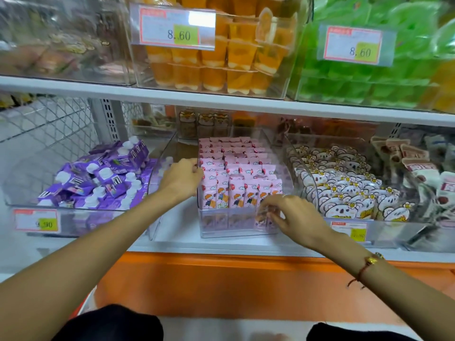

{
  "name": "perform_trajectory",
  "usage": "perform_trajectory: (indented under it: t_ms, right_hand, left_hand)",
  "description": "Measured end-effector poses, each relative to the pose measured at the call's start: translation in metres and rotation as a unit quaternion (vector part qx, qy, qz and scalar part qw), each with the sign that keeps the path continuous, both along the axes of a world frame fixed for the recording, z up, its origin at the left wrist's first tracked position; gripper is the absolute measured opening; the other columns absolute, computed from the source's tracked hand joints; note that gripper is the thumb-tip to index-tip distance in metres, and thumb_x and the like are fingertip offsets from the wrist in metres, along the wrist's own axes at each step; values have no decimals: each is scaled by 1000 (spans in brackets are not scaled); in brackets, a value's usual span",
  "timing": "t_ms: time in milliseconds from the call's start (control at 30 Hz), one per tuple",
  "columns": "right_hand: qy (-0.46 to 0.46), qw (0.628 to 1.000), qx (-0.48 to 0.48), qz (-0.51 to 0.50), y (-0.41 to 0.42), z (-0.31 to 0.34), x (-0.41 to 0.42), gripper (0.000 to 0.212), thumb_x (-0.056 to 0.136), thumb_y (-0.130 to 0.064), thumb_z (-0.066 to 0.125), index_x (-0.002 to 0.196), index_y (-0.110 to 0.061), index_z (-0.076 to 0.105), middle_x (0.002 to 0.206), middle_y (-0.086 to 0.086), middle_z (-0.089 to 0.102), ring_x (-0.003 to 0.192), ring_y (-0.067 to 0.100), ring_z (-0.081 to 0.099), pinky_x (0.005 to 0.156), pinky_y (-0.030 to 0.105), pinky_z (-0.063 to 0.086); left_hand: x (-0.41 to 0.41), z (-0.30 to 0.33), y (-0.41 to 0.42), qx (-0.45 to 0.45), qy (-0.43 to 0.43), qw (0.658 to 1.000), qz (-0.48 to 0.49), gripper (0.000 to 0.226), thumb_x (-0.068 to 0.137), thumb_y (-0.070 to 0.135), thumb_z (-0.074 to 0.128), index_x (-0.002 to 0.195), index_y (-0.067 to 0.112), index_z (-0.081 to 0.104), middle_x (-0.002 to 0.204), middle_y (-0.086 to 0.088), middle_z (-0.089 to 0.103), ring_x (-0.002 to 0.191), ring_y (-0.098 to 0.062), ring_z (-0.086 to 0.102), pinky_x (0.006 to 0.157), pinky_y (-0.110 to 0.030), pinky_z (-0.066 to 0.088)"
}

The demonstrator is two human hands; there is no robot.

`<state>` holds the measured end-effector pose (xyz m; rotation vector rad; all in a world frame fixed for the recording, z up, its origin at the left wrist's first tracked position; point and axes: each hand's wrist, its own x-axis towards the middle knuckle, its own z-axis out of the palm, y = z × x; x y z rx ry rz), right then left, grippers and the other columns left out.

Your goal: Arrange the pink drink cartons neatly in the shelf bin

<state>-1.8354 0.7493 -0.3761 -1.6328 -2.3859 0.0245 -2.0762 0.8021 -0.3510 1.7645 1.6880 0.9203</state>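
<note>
My head-worn wide-angle camera looks forward and slightly down, close to the shelf (221,244), over my outstretched forearms; no second view.

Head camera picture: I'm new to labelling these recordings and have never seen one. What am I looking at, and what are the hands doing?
This is one wide-angle view from a camera on a person's head, looking down at a shop shelf. No robot: two bare hands. The left hand rests its curled fingers against the left side of the pink drink cartons, which stand in rows in a clear shelf bin. The right hand reaches over the bin's front right corner and seems to pinch a carton there, though it is blurred. Purple pouches lie to the left, koala-shaped packets to the right.
</note>
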Motion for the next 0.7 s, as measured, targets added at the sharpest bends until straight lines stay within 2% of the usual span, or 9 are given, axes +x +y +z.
perform_trajectory:
  t_ms: [67,167,300,367,467,567,633,700]
  right_hand:
    - [6,1000,4,1,-4,0,0,25,94,-14,50,109,-29,63,108,-2,69,100,23,62,75,38,52]
    - [2,999,39,32,-13,-6,-8,24,94,-17,53,108,-33,64,108,-9,69,98,17,64,66,28,45]
    - [-13,998,50,40,-20,-5,-17,24,93,-22,52,109,-36,63,107,-13,69,99,15,64,61,26,38]
    - [-18,998,55,35,-22,-5,-19,27,93,-23,53,114,-37,63,109,-12,69,101,18,62,63,27,35]
    - [-17,998,58,25,-23,-5,-20,29,93,-23,54,118,-37,63,113,-11,68,106,19,62,69,28,43]
    - [-9,998,49,29,-20,-4,-15,29,95,-24,55,120,-36,63,113,-11,69,106,17,62,72,27,46]
    - [-10,999,39,25,-21,-4,-19,30,95,-25,55,121,-36,62,113,-11,69,105,15,62,72,25,45]
    - [-29,999,16,31,-24,2,-17,31,94,-28,56,124,-37,60,115,-12,68,104,12,62,75,24,45]
  left_hand:
    - [0,2,0,1,12,1000,-2,27,98,15,44,113,11,66,103,-16,70,105,-37,62,86,-46,54]
    - [-9,4,-2,-7,-4,1000,-4,25,94,7,47,105,10,69,94,-16,68,100,-40,63,84,-48,55]
    - [-19,5,-8,-9,-8,1000,-22,27,93,5,47,109,8,68,100,-20,65,106,-42,60,89,-50,52]
    - [-19,5,-9,-12,-1,1000,-27,26,95,6,46,111,7,67,104,-20,65,107,-42,59,89,-50,52]
    - [-19,8,-12,-14,-6,999,-28,25,97,6,45,110,10,66,99,-14,64,101,-38,64,85,-50,55]
    - [-18,7,-12,-24,-16,999,-28,26,97,7,45,112,11,66,105,-15,62,99,-39,64,85,-51,55]
    - [-16,7,-9,-29,-14,999,-25,24,97,10,46,110,10,66,96,-14,60,99,-40,65,84,-51,55]
    - [-14,8,-12,-34,-15,999,-23,27,99,17,48,120,9,62,103,-13,64,104,-37,64,88,-49,54]
